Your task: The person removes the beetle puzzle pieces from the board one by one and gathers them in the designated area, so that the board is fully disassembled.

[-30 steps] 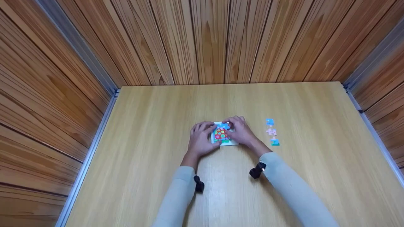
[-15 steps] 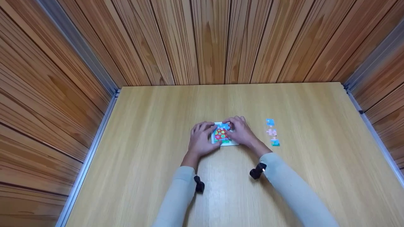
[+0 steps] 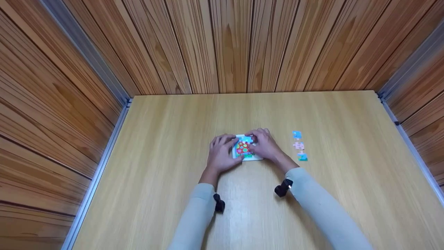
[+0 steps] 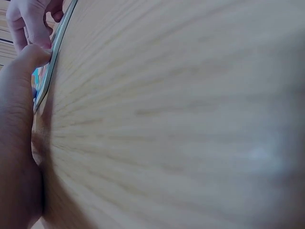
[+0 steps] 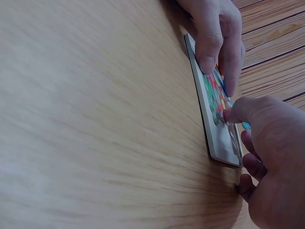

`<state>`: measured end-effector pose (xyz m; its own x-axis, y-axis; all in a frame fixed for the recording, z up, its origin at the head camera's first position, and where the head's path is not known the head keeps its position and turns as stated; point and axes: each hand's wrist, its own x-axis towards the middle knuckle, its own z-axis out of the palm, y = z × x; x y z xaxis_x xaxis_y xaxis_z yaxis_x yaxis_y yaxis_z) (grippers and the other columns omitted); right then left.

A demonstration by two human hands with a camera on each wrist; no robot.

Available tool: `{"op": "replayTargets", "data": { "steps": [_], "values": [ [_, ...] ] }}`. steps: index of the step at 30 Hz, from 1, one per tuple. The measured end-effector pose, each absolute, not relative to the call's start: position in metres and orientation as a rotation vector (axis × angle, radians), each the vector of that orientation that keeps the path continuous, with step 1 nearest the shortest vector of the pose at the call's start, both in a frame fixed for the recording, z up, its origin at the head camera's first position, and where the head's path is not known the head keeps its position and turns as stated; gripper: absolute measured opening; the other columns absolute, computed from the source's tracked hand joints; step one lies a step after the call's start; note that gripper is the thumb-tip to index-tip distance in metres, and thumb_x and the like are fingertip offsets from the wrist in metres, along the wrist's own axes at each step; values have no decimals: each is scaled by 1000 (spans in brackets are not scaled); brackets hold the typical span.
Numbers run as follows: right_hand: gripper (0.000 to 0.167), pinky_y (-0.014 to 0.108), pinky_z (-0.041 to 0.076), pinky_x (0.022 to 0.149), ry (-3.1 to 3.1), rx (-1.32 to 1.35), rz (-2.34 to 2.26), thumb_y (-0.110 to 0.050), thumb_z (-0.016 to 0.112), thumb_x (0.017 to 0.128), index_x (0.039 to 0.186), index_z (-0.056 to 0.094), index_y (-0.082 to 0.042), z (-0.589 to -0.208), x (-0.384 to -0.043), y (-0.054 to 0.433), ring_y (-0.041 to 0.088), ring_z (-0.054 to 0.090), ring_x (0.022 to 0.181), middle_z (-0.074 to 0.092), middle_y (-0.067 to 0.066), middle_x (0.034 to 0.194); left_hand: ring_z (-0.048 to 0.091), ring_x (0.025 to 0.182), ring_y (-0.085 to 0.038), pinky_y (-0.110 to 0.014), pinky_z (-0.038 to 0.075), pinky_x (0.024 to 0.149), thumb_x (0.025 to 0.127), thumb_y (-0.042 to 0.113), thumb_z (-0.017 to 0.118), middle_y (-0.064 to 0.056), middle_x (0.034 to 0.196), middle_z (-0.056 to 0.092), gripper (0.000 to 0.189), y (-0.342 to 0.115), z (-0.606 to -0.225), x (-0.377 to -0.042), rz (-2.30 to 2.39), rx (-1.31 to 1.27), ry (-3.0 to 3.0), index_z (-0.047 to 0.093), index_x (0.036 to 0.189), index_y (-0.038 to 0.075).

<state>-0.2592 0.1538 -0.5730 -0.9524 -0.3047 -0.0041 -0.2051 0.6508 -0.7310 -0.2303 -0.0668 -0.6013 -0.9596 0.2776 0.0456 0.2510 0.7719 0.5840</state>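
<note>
A small jigsaw puzzle with a red, spotted picture, blue top and green bottom lies in a white tray on the table. My left hand rests on its left side, thumb and forefinger spread and touching the pieces. At the right side, my right hand presses the pieces with its thumb, which lies on the red part. Its forefinger reaches the top right; the other fingers bend beside the tray's edge. In the right wrist view, a bare white strip of the tray shows beside the thumb.
Right of the tray lie loose jigsaw pieces in a column: a blue piece, a pink piece and a blue-green piece. The wooden table is bounded by plank walls at the back and sides.
Hardly anything differs. Both hands stay on the puzzle; the right thumb and fingers shift very slightly. The loose pieces lie as before.
</note>
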Motion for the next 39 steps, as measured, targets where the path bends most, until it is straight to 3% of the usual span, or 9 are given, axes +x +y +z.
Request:
{"op": "replayTargets", "data": {
  "steps": [8,26,39],
  "values": [
    [38,35,41,92,2756,-432,-1190,-8,79,97,135,75,-6,-571,-260,153,27,52,108,60,9,105,42,161,-38,-66,22,140,92,57,76,-6,167,58,79,-67,-601,-230,964,437,2919,65,160,18],
    [34,33,48,89,2723,-470,-1223,-8,77,105,139,73,-6,-558,-262,158,29,62,106,64,18,116,41,161,-37,-67,23,140,92,58,76,-5,167,57,80,-67,-601,-230,955,442,2920,64,161,20],
    [33,33,47,87,2725,-441,-1191,-10,73,108,141,72,-7,-552,-264,171,29,60,105,59,17,118,42,161,-38,-66,22,140,91,57,78,-7,167,58,79,-68,-600,-231,1014,438,2898,66,159,18]
  ]
}}
